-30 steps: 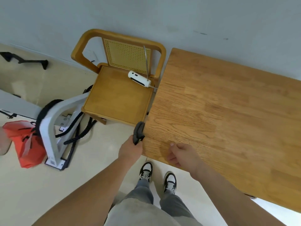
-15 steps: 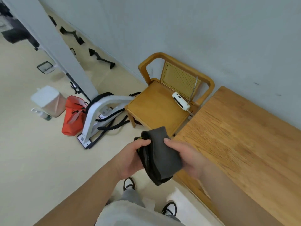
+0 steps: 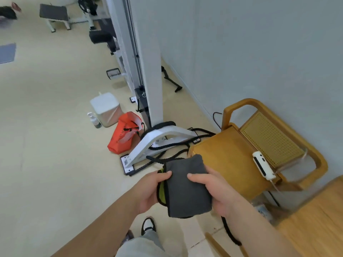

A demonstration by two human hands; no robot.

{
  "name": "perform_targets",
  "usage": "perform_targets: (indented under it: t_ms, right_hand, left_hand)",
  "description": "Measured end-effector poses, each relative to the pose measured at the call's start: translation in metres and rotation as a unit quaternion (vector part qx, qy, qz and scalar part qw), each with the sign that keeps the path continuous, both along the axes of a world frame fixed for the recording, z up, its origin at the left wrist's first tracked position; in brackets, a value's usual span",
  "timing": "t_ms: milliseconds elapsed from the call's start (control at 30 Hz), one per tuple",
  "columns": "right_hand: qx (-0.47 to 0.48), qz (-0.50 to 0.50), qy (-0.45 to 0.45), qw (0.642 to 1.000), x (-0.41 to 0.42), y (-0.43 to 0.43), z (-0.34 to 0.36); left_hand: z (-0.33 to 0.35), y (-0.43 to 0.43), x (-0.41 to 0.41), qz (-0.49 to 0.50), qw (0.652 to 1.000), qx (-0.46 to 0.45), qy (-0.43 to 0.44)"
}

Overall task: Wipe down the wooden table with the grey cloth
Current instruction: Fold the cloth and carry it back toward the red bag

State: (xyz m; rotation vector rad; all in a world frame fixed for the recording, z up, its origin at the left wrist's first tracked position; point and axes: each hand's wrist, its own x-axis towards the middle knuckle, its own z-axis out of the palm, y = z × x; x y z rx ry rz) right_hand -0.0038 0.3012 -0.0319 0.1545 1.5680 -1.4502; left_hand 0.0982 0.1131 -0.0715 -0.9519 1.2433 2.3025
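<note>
I hold a folded grey cloth with a yellow-green inner edge in front of me, above the floor. My left hand grips its left side, thumb on top. My right hand grips its right side, thumb pressed on the grey face. Only a corner of the wooden table shows at the lower right, away from the cloth.
A wooden chair with a cane back stands against the wall, a white device lying on its seat. Left of it are a white exercise machine, an orange bag, a white bin and a small bottle.
The view has swung left, so the table has slid almost out of frame. The cloth went from bunched in my left hand to held in both hands and spread flat.
</note>
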Motion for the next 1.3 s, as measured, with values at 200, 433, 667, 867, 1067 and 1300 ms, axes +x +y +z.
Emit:
perform_targets:
  t_ms: [200,433,667,867,1067,1300]
  right_hand:
    - [0.047,0.04,0.026,0.998,-0.047,-0.137,-0.005]
    - [0.069,0.09,0.022,0.993,-0.105,-0.259,-0.005]
    - [0.052,0.187,0.042,0.98,-0.155,-0.386,-0.013]
    - [0.024,0.245,0.062,0.967,-0.166,-0.48,-0.022]
    - [0.019,0.221,0.065,0.973,-0.174,-0.591,-0.037]
    - [0.037,0.117,0.061,0.991,-0.178,-0.768,-0.082]
  left_hand:
    - [0.017,-0.132,-0.034,0.046,0.999,-0.026,0.013]
    - [0.026,-0.238,-0.067,0.112,0.993,-0.041,0.012]
    - [0.024,-0.326,-0.083,0.22,0.97,-0.089,-0.049]
    - [0.036,-0.397,-0.085,0.261,0.959,-0.096,-0.064]
    - [0.024,-0.511,-0.092,0.224,0.967,-0.107,-0.049]
    - [-0.006,-0.721,-0.116,0.138,0.978,-0.149,-0.053]
